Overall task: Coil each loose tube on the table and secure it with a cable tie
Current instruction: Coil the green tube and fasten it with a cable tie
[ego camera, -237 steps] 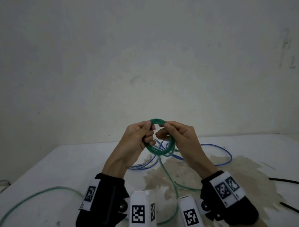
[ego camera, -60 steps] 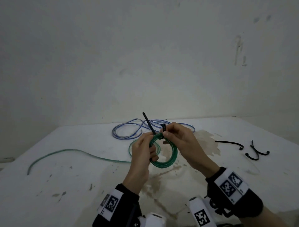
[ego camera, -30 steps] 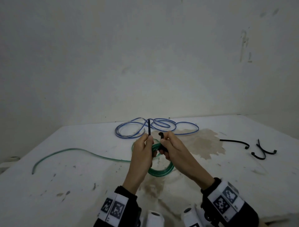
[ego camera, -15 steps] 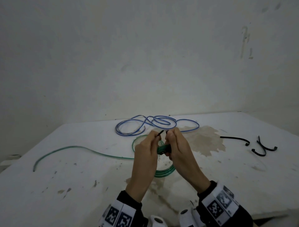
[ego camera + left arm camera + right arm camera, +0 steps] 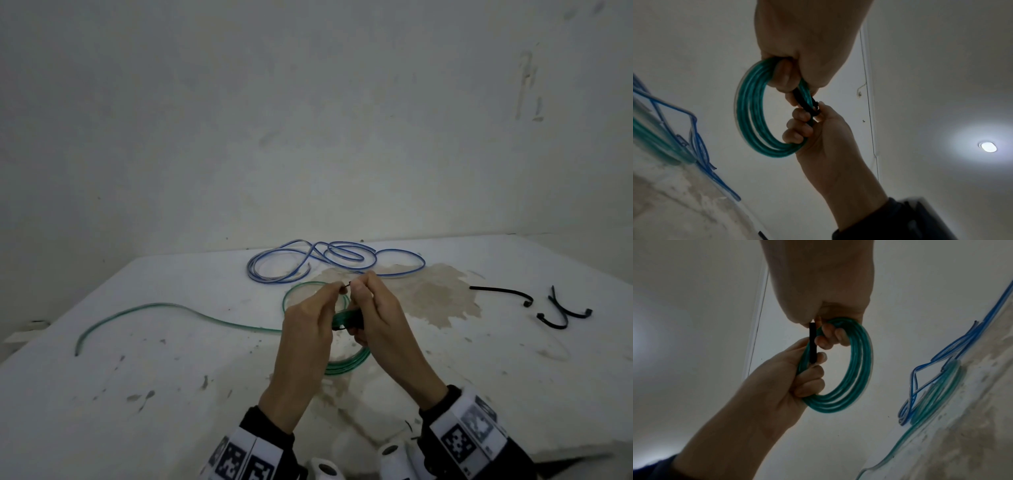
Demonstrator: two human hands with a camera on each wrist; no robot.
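Note:
Both hands hold a green tube coil [image 5: 346, 317] above the table. A black cable tie [image 5: 812, 344] wraps one side of the coil [image 5: 859, 363]. My left hand [image 5: 334, 298] curls its fingers round the coil [image 5: 750, 113] and the tie [image 5: 805, 102]. My right hand [image 5: 359, 294] pinches the tie's end while its lower fingers hook through the coil. Only a short black tip [image 5: 347, 285] shows between the thumbs. The green tube's loose tail [image 5: 164, 306] trails left across the table. A blue tube [image 5: 329, 258] lies in loose loops behind the hands.
Spare black cable ties [image 5: 507, 293] [image 5: 561, 313] lie at the right of the white table [image 5: 137, 411]. A brown stain [image 5: 435, 298] spreads under and right of the hands. A bare wall stands just behind the table's far edge.
The tie's long tail that stood up above my left thumb is down to a short tip. The hands have closed together, and the coil has tilted nearly edge-on.

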